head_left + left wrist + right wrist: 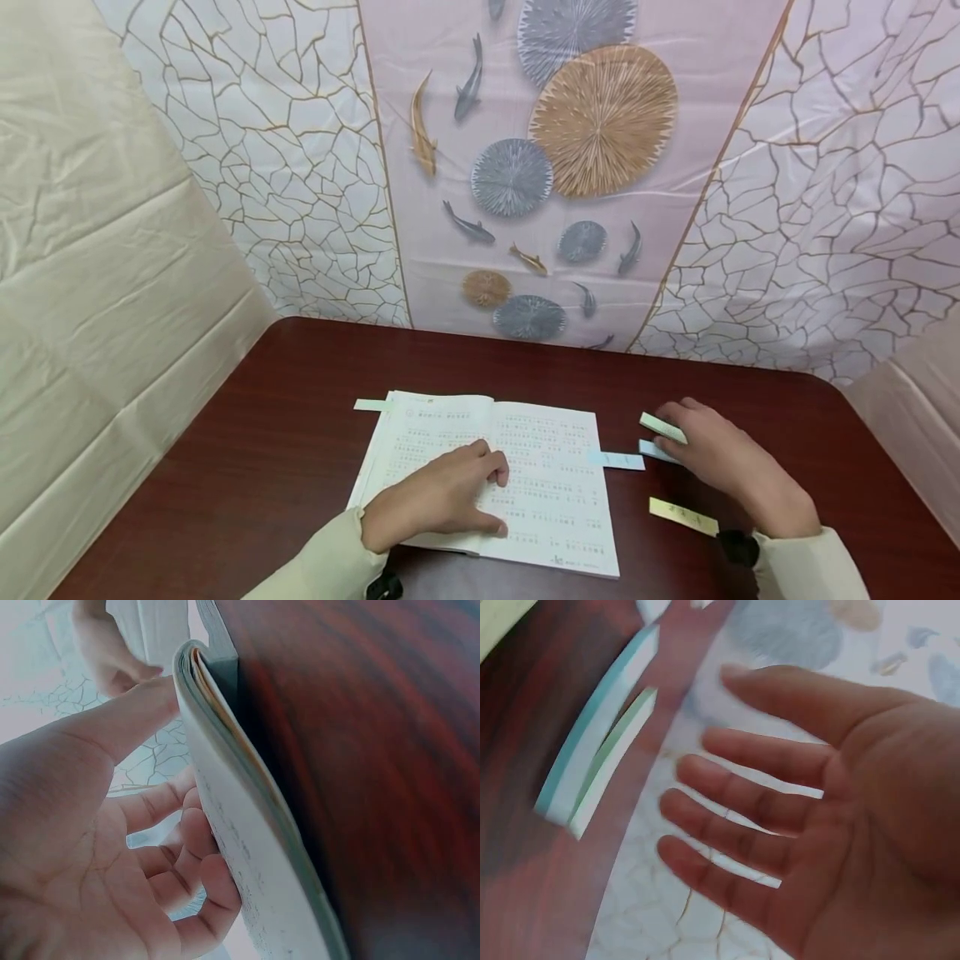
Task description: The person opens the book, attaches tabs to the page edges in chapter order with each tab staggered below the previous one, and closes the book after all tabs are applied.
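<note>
l hand (444, 492) on open bk (551, 500); r hand (723, 457) by grn strip (662, 427), blu strip (654, 451); yel strip (682, 516) nearer cam

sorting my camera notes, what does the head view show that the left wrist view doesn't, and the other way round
Only the head view shows the yellow strip and the blue tab beyond the book. Only the left wrist view shows the left hand's palm and an orange layer in the book's edge. Both show the book, both hands, table and backdrop.

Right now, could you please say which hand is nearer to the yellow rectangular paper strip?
Right: the right hand is just beyond the yellow strip; the left hand touches the open white-paged book, farther left.
</note>
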Available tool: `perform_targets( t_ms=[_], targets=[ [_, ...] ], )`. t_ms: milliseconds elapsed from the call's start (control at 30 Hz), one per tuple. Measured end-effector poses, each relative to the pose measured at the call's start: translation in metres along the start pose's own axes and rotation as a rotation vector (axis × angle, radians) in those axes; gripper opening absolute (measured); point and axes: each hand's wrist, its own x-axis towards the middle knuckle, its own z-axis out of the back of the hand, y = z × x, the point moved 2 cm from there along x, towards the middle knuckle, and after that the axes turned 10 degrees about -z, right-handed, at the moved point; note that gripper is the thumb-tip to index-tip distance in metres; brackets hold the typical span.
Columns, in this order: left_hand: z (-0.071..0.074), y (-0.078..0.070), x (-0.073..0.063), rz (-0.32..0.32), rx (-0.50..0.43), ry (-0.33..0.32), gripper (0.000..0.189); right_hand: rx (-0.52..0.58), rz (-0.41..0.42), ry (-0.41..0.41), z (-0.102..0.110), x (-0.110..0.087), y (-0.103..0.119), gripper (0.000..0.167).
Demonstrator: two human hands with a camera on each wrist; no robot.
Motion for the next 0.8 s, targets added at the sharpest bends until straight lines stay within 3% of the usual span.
perform_targets(
  t_ms=[200,367,467,533,700,800],
  targets=[
    [0.002,0.003,0.001,-0.006,-0.049,0.003,0.043,0.195,0.009,-0.023,-0.002,-0.002,0.030,0.063],
    [0.013,0.014,-0.001,0.072,-0.123,-0.029,0.038,0.252,-0.008,0.007,-0.026,0.009,0.053,0.071],
    [0.019,0.023,-0.004,0.122,-0.115,-0.059,0.042,0.219,-0.017,0.047,-0.043,0.017,0.064,0.078],
    [0.021,0.027,-0.006,0.136,-0.101,-0.058,0.046,0.134,-0.024,0.049,-0.051,0.019,0.072,0.082],
    [0.023,0.029,-0.006,0.134,-0.110,-0.048,0.046,-0.067,-0.066,-0.002,-0.056,0.019,0.087,0.083],
    [0.022,0.030,-0.008,0.144,-0.136,-0.044,0.045,-0.093,-0.102,0.028,-0.058,0.018,0.089,0.084]
  ],
)
